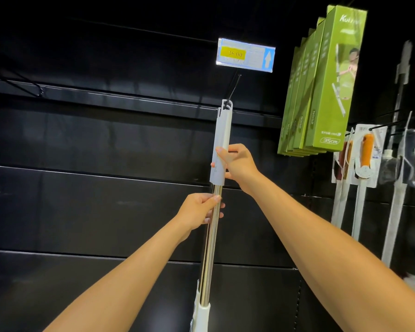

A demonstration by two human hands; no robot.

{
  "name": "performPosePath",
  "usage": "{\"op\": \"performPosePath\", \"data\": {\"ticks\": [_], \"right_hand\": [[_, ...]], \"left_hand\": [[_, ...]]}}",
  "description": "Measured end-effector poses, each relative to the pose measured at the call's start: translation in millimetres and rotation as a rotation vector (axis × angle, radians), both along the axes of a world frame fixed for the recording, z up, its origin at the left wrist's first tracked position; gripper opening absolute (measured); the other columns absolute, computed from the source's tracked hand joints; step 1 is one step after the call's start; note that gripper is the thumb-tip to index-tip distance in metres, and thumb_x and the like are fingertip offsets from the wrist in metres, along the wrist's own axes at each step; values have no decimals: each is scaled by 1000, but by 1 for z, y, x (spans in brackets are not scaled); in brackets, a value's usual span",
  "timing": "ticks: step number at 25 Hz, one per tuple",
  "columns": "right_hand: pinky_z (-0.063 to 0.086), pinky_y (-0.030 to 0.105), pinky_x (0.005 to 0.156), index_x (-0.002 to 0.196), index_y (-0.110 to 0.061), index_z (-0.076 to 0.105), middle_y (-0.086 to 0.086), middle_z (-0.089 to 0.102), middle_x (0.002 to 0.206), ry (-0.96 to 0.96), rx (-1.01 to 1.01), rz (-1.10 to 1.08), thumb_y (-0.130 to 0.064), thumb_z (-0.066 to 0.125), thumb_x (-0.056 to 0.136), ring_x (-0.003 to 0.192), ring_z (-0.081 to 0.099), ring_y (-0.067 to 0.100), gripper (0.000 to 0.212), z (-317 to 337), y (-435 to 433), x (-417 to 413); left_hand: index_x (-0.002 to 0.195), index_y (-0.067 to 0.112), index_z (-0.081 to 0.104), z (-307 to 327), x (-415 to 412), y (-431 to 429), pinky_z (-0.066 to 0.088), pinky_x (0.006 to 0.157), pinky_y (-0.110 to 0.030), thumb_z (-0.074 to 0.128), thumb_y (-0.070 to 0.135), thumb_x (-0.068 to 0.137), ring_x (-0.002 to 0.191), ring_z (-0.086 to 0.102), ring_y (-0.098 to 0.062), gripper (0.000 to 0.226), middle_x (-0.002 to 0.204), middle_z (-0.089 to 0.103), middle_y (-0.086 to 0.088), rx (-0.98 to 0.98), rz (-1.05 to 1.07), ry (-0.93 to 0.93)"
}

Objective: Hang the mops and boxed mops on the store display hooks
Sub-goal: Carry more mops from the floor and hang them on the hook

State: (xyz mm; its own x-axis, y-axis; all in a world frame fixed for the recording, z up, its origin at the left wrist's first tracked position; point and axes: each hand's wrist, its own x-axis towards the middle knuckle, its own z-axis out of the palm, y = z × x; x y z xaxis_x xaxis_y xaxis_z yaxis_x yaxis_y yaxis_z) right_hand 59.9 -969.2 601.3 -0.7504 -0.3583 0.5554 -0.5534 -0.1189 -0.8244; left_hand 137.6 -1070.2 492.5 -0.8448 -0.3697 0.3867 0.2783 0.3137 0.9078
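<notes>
A mop (211, 236) with a shiny metal pole and a grey plastic handle (222, 140) stands upright in the middle of the view. The loop at the handle's top sits over a black display hook (233, 88). My right hand (237, 162) grips the grey handle near its lower end. My left hand (200, 209) grips the metal pole just below it. Several green boxed mops (326, 92) hang on a hook at the upper right.
A price tag (246, 55) reading 36.00 sits at the hook's front end. Packaged brushes (365, 156) and white-handled mops (393, 212) hang at the far right. Another black hook (27, 86) juts from the dark slatted wall (94, 212) at the left.
</notes>
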Motion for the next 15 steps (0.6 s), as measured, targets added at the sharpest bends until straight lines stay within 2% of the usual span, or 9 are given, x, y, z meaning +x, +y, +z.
{"op": "performPosePath", "data": {"ticks": [4, 8, 10, 13, 15], "right_hand": [[61, 28, 69, 120, -18, 53, -2, 61, 106, 15, -31, -74, -35, 71, 96, 87, 70, 18, 34, -5, -5, -3], [64, 35, 81, 121, -18, 56, -3, 60, 107, 21, -59, -121, -35, 73, 96, 91, 64, 15, 35, -10, -7, -2], [63, 32, 78, 123, -18, 58, -4, 61, 109, 14, -57, -114, -32, 72, 96, 94, 64, 14, 34, -15, -3, 1], [58, 23, 69, 122, -20, 59, -3, 63, 116, 33, -9, -118, -29, 71, 98, 102, 66, 16, 29, -35, 8, 6], [57, 22, 72, 121, -22, 59, -6, 63, 115, 75, 46, -129, -29, 69, 98, 104, 66, 14, 26, -57, 20, 11]], "left_hand": [[125, 19, 70, -3, -2, -2, 61, 80, -27, 55, 31, 107, 96, 80, -16, 26, 110, 79, 0, 7, -19, -4], [126, 21, 68, -7, -2, -4, 61, 88, -31, 55, 27, 107, 101, 77, -16, 24, 116, 76, 0, -31, -9, 15], [126, 19, 68, -12, -2, -4, 61, 94, -35, 58, 25, 106, 101, 76, -14, 23, 115, 75, 1, -93, 5, 36], [139, 22, 58, -25, -1, -6, 59, 101, -40, 63, 25, 102, 106, 74, -14, 38, 121, 71, 4, -202, 52, 65], [149, 27, 48, -36, 7, -8, 58, 101, -40, 65, 25, 101, 108, 72, -15, 51, 131, 64, 7, -252, 72, 73]]}}
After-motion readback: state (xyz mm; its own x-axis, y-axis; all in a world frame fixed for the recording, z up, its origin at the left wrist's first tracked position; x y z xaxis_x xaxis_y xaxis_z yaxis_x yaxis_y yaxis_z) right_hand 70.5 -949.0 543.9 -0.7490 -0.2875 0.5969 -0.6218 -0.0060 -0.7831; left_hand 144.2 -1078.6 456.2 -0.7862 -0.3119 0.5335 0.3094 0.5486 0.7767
